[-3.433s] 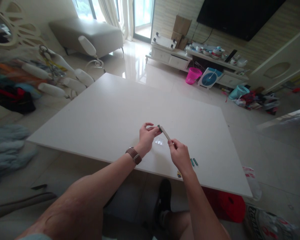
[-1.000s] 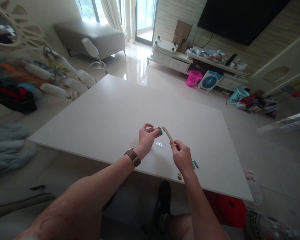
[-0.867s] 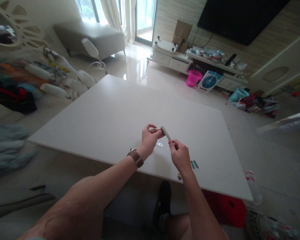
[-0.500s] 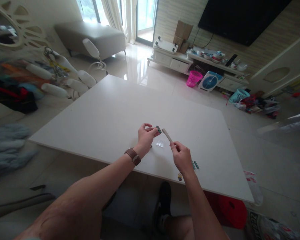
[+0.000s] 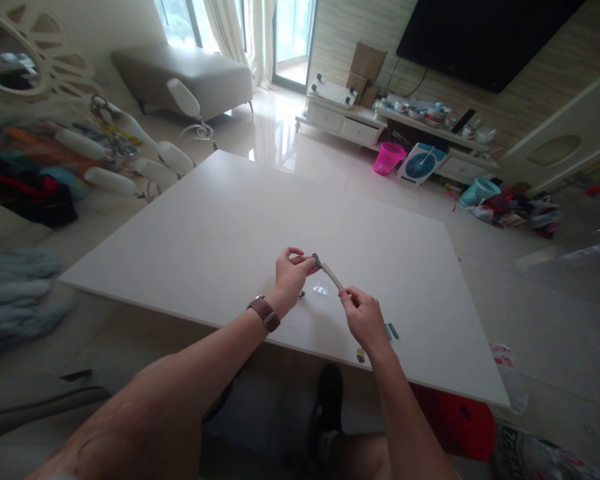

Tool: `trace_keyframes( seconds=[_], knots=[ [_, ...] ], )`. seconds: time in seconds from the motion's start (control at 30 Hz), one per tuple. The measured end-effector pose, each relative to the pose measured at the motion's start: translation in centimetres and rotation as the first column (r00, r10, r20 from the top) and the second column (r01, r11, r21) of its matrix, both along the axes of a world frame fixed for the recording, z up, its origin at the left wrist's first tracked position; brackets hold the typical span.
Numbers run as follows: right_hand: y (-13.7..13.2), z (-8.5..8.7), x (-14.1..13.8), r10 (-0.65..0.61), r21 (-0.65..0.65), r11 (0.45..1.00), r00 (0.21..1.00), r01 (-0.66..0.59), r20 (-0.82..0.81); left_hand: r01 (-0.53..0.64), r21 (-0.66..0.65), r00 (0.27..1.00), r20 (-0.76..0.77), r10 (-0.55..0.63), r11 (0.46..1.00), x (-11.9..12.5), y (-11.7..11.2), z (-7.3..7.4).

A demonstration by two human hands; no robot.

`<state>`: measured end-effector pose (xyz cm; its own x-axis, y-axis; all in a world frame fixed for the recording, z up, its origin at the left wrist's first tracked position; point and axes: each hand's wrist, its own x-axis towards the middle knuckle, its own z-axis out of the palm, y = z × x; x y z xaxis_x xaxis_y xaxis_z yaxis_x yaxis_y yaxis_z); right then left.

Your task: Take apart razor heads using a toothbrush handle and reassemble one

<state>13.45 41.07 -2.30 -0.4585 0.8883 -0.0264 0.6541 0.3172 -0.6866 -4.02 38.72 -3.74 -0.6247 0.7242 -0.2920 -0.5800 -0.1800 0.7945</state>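
My left hand (image 5: 292,272), a watch on its wrist, pinches a small green-and-dark rectangular piece (image 5: 317,261) between thumb and fingers. In my right hand (image 5: 361,310) is a slim beige stick-like handle (image 5: 333,276). Its far tip meets or almost meets the lower edge of the green piece; I cannot tell whether they are joined. Below them a clear plastic piece (image 5: 321,288) lies on the white table (image 5: 260,220). Thin green strips (image 5: 393,331) rest beside my right wrist. A small dark object (image 5: 302,295) is partly hidden by my left hand.
A small yellow-and-blue figure (image 5: 361,355) lies by the table's near edge. Beneath that edge, at the right, is a red object (image 5: 463,423). Beyond the table stand a pink basket (image 5: 389,159), a blue fan (image 5: 421,163) and a lamp with white shades (image 5: 183,97) at left.
The handle's tip has moved left and slightly down, up to the green piece, closing the small gap. The green piece has turned a little in my left hand.
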Motion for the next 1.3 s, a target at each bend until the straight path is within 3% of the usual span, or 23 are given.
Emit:
trace_keyframes(
  seconds=[0.3,0.57,0.83,1.1,1.3],
  knots=[
    [0.1,0.3,-1.0,-0.043,0.043,0.998,0.998,0.045,-0.047,0.08,0.028,0.997,0.009,-0.081,0.996,1.8,0.1,0.8],
    [0.1,0.1,0.1,-0.003,-0.005,1.0,1.0,0.003,0.013,-0.011,0.009,1.0,0.021,0.01,1.0,0.0,0.1,0.1],
    [0.0,0.6,-1.3,-0.068,0.091,0.993,0.997,0.071,-0.038,0.083,0.034,0.996,0.029,-0.084,0.996,1.6,0.1,1.0],
    [0.1,-0.1,-0.1,-0.001,0.026,1.0,0.999,0.0,0.044,-0.013,-0.004,0.999,0.043,0.013,1.0,-0.1,0.0,0.0],
    [-0.1,0.6,-0.6,-0.07,0.095,0.993,0.997,0.073,-0.032,0.016,0.015,0.999,0.034,-0.017,1.0,0.2,0.1,0.4]
  ],
)
